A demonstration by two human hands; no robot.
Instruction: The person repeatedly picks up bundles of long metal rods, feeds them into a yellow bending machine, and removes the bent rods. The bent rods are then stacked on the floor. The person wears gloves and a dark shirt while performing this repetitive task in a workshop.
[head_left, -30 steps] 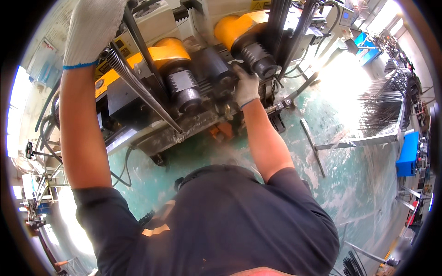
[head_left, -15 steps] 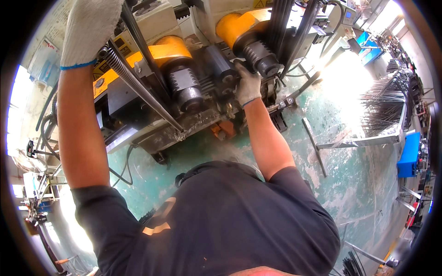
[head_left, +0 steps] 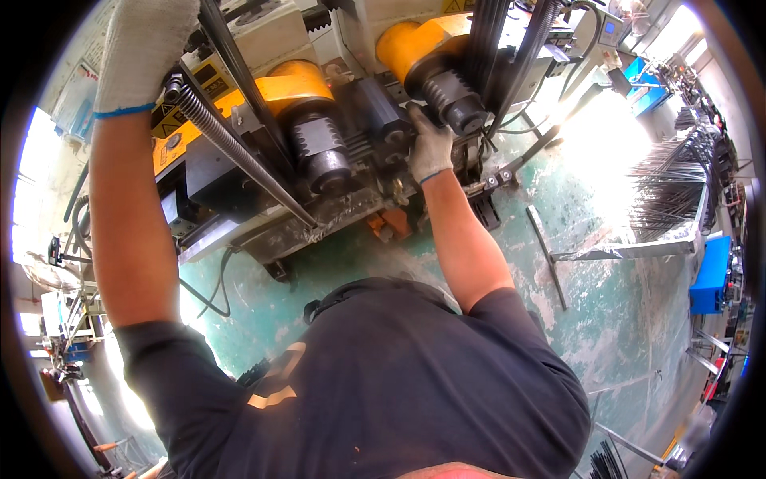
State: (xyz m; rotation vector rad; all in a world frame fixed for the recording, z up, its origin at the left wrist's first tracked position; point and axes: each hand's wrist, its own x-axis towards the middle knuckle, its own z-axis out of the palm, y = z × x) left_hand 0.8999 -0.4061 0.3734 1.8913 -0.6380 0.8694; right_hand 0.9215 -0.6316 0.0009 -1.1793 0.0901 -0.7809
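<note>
Head view, nearest: dark shirt (head_left: pixel 383 383) fills the lower frame; both forearms reach up and away to the machine.
Right hand (head_left: pixel 431 148): gloved, fingers curled against the dark block just beside the right ribbed roller (head_left: pixel 453 100); whether it grips a part I cannot tell.
Left hand (head_left: pixel 144 48): gloved, raised high beside the ribbed steel bar (head_left: pixel 239 156); its grasp is hidden.
Step, as I judge: setting or feeding at the rollers.
Next move calls for: keeping fingers off the roller teeth.
Edges: left ribbed roller (head_left: pixel 323 152) and yellow housings (head_left: pixel 295 80) crowd the hands.
Open room: green floor (head_left: pixel 622 319) to the right, a loose bar lying on it; rod racks beyond.
</note>
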